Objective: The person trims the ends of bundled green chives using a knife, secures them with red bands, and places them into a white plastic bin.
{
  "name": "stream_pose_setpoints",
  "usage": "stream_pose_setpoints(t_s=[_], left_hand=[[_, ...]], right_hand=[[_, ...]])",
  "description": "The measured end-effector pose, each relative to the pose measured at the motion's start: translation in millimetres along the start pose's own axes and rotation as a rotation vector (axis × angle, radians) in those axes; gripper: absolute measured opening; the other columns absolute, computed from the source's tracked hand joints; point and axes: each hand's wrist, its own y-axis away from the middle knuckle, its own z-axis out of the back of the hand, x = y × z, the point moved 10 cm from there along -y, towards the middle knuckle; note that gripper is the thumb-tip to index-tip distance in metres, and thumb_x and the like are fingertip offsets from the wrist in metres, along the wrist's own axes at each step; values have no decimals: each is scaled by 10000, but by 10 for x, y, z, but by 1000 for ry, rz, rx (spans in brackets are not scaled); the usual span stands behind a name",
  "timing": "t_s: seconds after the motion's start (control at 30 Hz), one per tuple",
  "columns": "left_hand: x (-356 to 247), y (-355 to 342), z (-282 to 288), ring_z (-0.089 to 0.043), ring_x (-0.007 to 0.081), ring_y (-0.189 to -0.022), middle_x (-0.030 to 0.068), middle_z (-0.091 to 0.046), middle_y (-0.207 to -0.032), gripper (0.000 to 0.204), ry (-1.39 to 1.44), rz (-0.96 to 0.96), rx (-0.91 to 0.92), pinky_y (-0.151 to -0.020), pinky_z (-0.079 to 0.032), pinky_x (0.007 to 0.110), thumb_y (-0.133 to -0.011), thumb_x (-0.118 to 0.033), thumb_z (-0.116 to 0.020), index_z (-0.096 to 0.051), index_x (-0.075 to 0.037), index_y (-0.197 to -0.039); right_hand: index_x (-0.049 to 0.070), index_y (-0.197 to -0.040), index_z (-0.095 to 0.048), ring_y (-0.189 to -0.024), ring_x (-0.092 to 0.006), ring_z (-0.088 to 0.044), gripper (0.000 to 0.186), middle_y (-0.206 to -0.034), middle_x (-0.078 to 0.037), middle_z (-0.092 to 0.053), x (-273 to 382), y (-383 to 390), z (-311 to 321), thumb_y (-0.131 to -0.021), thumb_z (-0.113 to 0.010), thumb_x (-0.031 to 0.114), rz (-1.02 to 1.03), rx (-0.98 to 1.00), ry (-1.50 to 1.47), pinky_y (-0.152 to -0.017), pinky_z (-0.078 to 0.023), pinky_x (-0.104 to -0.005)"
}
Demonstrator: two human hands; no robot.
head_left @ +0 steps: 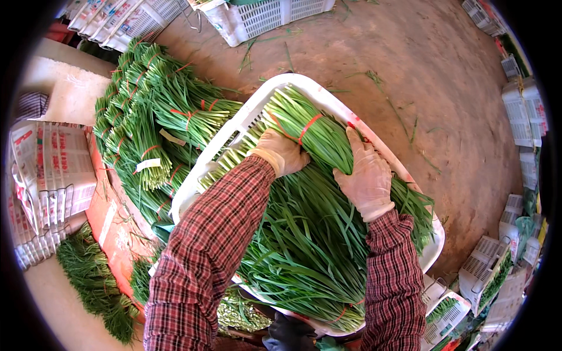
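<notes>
Head camera is looking down on a white crate (285,79), where long green stalks (304,234) are filling the inside and a bundle (331,141) is lying on top near the crate's far end, its pale cut ends pointing toward the far corner and a red band (309,127) circling it. Inside the crate, the gloved left hand (282,153) is holding the bundle from the left, its fingers curling in beneath and mostly hiding, so I cannot tell how tightly. Nearer the crate's right rim, the gloved right hand (367,175) is clasping the bundle's leafy part, thumb and fingers standing fairly wide around it. Plaid sleeves (205,240) are crossing over the crate's near half. Left of the crate, a heap of banded bundles (132,111) is piling up; beyond the crate, a white basket (266,19) is standing; right of it, loose strands (404,120) are littering the brown floor (468,117).
</notes>
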Motion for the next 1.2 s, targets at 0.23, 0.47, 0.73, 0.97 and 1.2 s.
stream_pose_setpoints(t_s=[0.23,0.47,0.73,0.97,1.2], left_hand=[[86,239,-78,-641,377,-654,175,-634,-624,341,-21,131,280,-871,-502,478,-885,-309,-537,-693,-6,-886],[34,442,208,-616,333,-919,143,-659,-839,284,62,140,-95,-936,-433,474,-846,-273,-582,-668,-13,-921],[59,624,350,-588,337,-1048,147,-641,-1057,243,149,57,-424,-916,-460,473,-865,-145,-678,-608,-48,-1077],[-253,459,508,-491,366,-1340,177,-555,-1382,551,346,-187,-440,-1136,-381,505,-834,-191,-731,-571,-43,-1340],[-596,169,218,-393,362,-1443,166,-491,-1489,617,301,-118,-337,-1215,-259,513,-887,-320,-692,-522,-30,-1404]], right_hand=[[114,-1525,-407,-1049,-373,-659,890,-1178,-213,-638,28,-20,-35,-755,-799,325,50,-68,-88,-905,-520,-486],[119,-1519,-410,-1036,-348,-648,873,-1163,-188,-626,-47,-54,-363,-762,-786,339,77,62,-244,-914,-517,-449],[131,-1446,-478,-1061,-343,-650,767,-1143,-193,-644,-105,-222,-580,-765,-751,353,6,120,-246,-917,-525,-440],[137,-1474,-457,-986,-307,-679,828,-1119,-172,-638,-136,-91,-606,-764,-741,453,-35,114,-74,-830,-550,-427],[99,-1459,-464,-1059,-325,-671,728,-1154,-190,-645,-244,-130,-660,-811,-683,345,17,71,-125,-867,-553,-447]])
